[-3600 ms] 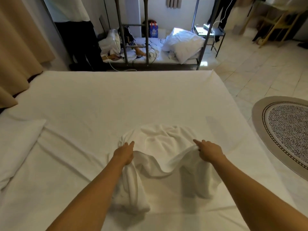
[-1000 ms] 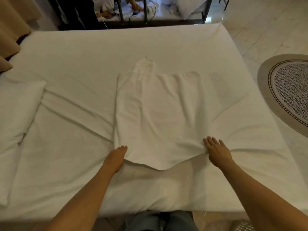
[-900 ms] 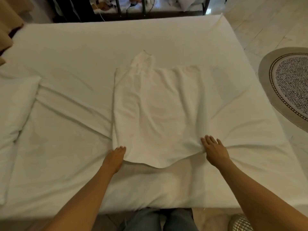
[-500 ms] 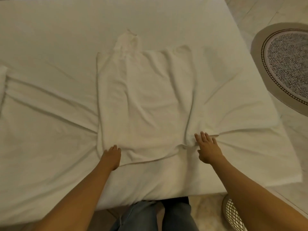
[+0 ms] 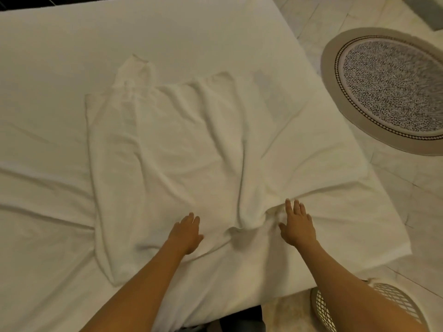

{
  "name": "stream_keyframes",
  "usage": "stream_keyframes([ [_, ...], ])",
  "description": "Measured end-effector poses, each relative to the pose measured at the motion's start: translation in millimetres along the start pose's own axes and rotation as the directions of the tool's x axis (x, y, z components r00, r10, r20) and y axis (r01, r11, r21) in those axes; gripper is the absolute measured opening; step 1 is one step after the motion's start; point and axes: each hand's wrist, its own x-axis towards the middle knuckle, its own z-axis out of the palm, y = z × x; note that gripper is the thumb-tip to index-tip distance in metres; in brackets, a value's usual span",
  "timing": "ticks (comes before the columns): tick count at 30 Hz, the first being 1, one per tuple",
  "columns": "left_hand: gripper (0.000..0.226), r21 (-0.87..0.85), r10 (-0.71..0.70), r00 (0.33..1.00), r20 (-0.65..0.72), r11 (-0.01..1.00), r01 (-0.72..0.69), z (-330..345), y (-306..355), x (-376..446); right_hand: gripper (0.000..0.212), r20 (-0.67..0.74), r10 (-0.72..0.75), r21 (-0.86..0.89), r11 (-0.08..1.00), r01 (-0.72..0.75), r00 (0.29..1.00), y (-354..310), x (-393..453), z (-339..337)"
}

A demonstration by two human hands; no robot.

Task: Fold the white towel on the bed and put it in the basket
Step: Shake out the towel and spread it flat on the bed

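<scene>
A: What's the setting?

B: A wide bed [image 5: 60,68] under a creased white sheet fills most of the head view. Pale floor tiles [image 5: 407,200] run along its right side, and an oval rug [image 5: 393,89] with a grey speckled centre and a beige border lies there, well apart from the hands.

A: And the towel?

B: The white towel [image 5: 167,152] is spread out on the sheet near the middle of the bed, roughly rectangular and rumpled. One far corner pokes out in a narrow tab. Long folds run down it, and its near right part is gathered into a bunch.

A: Where are the hands against it?

B: The left hand [image 5: 185,232] lies flat on the towel's near edge, a little left of that bunch, fingers straight and relaxed, pressing down rather than grasping. The right hand [image 5: 296,224] rests just right of the bunch, fingers spread and straight, fingertips touching the gathered cloth. I can't tell whether its palm is on towel or on sheet, since both are white. Neither hand is curled round anything.

A: The basket?

B: A white lattice basket [image 5: 318,307] stands on the floor at the bed's near right corner, partly hidden under the right forearm. The towel is not in it.
</scene>
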Motion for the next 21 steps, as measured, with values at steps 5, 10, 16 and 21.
stream_keyframes([
  [5,0.071,-0.049,0.079,0.990,-0.118,0.995,-0.086,13.6,37.2,46.5,0.075,-0.080,0.039,0.106,0.994,-0.031,0.996,11.8,40.2,23.9],
  [10,0.065,-0.132,0.087,0.947,-0.309,0.982,-0.133,18.3,82.3,99.3,0.069,-0.184,0.042,0.229,0.973,0.002,0.982,18.8,77.9,46.6],
  [16,0.105,-0.152,0.042,0.922,-0.384,0.982,-0.108,38.6,108.5,127.3,0.069,-0.314,-0.021,0.307,0.944,0.123,0.949,23.0,86.4,66.7],
  [21,0.079,-0.134,0.004,0.930,-0.367,0.989,-0.057,31.7,115.8,126.1,0.066,-0.369,-0.042,0.389,0.900,0.195,0.928,11.9,76.8,67.2],
])
